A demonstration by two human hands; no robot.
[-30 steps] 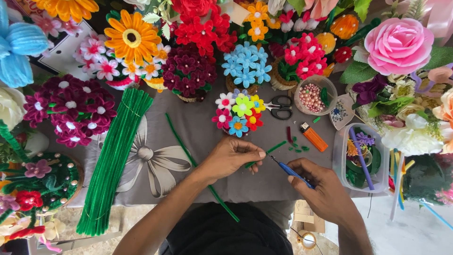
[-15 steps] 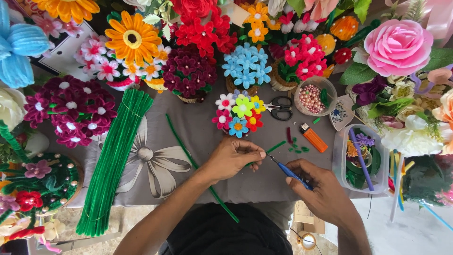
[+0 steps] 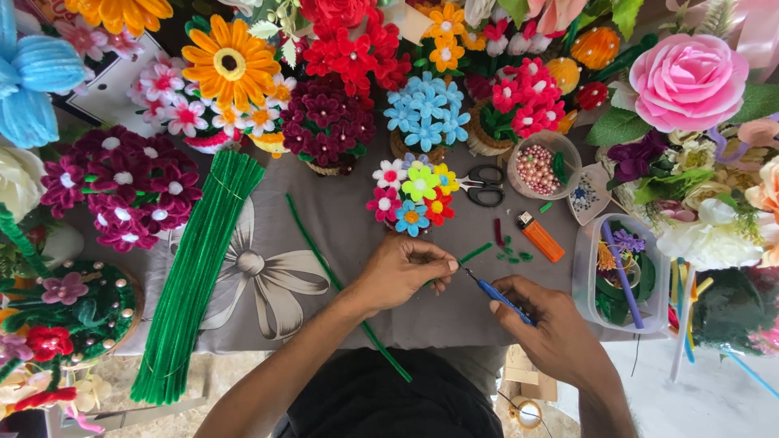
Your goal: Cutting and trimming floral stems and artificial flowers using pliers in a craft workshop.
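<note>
At the far left of your worktop, which is covered in a grey cloth printed with a pale flower, a thick bundle of green pipe cleaners lies slanted from the upper right down to the lower left, with a cluster of dark magenta flowers just beside its top end. Moving right, one long green stem runs diagonally across the cloth and passes under your left wrist. Your left hand sits near the middle, its grip pinched together on a short green pipe-cleaner piece that pokes out toward the upper right. Just above it stands a small bouquet of mixed-colour flowers. Your right hand has its grip clamped on a blue-handled tool, whose thin tip points up-left and meets the green piece at your left fingertips; whether the tool's tip is apart or together you cannot tell. Further right lie black scissors, a clear cup of pink beads, an orange lighter and a clear plastic box of offcuts
</note>
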